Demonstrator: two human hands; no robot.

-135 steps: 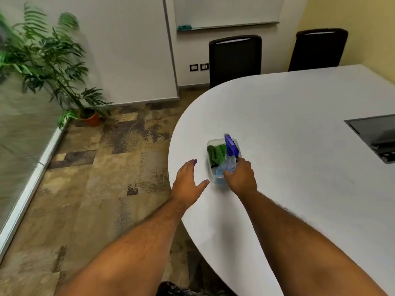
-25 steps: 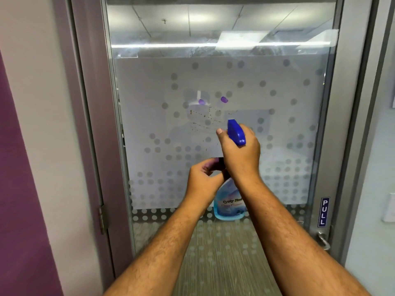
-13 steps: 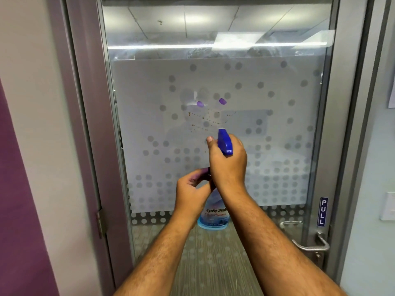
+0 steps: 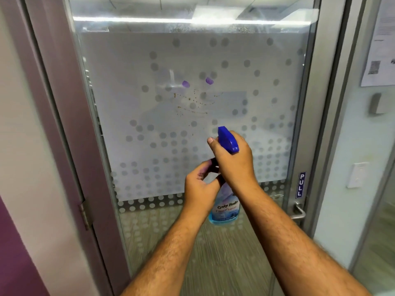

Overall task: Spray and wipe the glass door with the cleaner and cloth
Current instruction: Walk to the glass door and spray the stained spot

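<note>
I face a glass door point(image 4: 132, 86) with frosted film and a dotted pattern. Brown specks point(image 4: 193, 103) and two purple smudges point(image 4: 185, 83) mark the glass at its middle. My right hand point(image 4: 234, 163) grips the neck of a spray bottle point(image 4: 225, 207) of blue cleaner, whose blue trigger head point(image 4: 227, 139) points at the glass. Just left of the bottle's neck, my left hand point(image 4: 199, 188) has its fingers curled around something dark at the nozzle; what it pinches is hidden. No cloth is in view.
A grey metal frame point(image 4: 64, 124) and hinge point(image 4: 85, 214) run down the left, beside a purple wall. At the right are a lever handle point(image 4: 298, 213), a PULL sign point(image 4: 301, 184), a wall switch point(image 4: 357, 175) and posted papers point(image 4: 378, 50).
Since 5.4 s ago I left the table and now stand at the door with the bottle. In the last second the bottle shifted slightly; both hands stay at its neck.
</note>
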